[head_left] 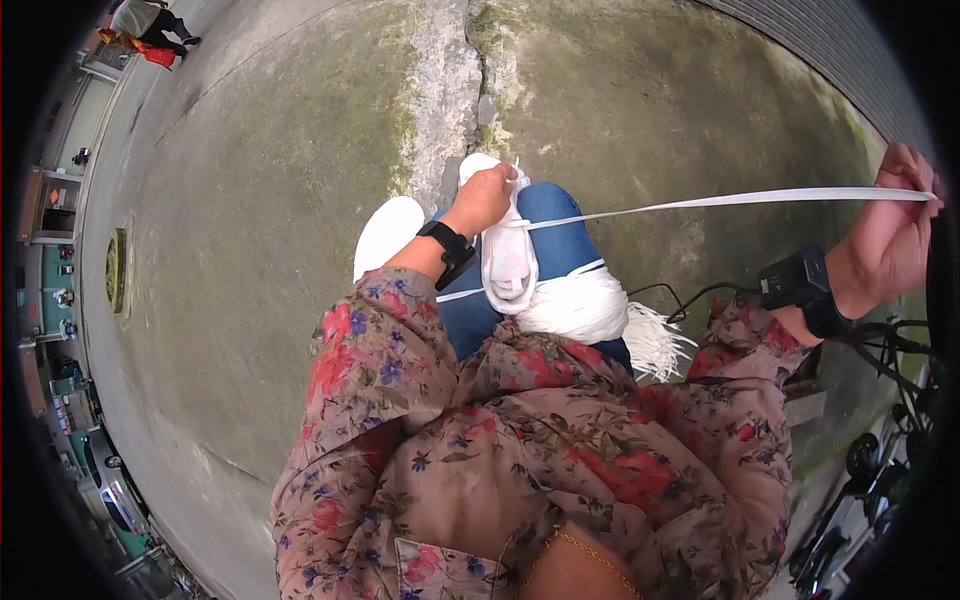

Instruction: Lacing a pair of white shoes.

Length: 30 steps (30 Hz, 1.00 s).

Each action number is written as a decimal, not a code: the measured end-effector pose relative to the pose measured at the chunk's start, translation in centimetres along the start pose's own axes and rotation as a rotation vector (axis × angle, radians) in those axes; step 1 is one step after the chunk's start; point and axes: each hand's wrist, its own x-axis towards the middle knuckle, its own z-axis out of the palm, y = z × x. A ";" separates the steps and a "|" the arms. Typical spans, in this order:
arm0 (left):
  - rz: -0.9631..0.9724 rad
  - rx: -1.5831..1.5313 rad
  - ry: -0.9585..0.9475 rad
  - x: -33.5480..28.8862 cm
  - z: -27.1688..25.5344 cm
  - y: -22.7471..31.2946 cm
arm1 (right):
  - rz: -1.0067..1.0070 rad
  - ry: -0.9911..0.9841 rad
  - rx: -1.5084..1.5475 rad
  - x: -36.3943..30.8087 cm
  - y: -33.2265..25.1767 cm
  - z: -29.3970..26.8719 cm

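- Head view: left hand (pixel 482 200), grip closed on the white sneaker (pixel 510 260) between the knees; brace it firmly.
- White lace bundle (pixel 575 305) on the right thigh: best clear of the pull.
- White shoelace (pixel 740 200), stretched rightward: draw evenly, untwisted.
- Right hand (pixel 890 230) pinches the shoelace.

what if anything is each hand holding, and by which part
The left hand holds a white shoe near its far end; the right hand grips a white lace by the end away from the shoe.
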 end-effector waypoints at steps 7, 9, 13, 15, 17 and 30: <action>0.006 0.022 0.042 -6.9 -0.4 -3.7 | 1.084 0.094 -0.407 -13.6 11.7 -4.1; 0.064 0.077 0.055 -7.4 0.2 -3.3 | 1.348 -0.193 -0.660 -19.1 15.2 -4.4; 0.075 0.113 0.020 -6.7 1.3 -3.7 | 1.201 -0.950 -1.143 -27.4 20.4 -6.7; 0.079 0.130 0.019 -6.7 1.4 -4.5 | 1.263 -1.096 -1.213 -27.6 20.0 -5.3; 0.078 0.118 0.069 -6.6 1.7 -5.3 | 1.320 -1.238 -1.288 -27.6 18.9 -4.1; 0.154 0.091 0.208 -6.9 -0.1 -3.1 | 0.929 -1.607 -1.319 -26.3 13.5 -4.9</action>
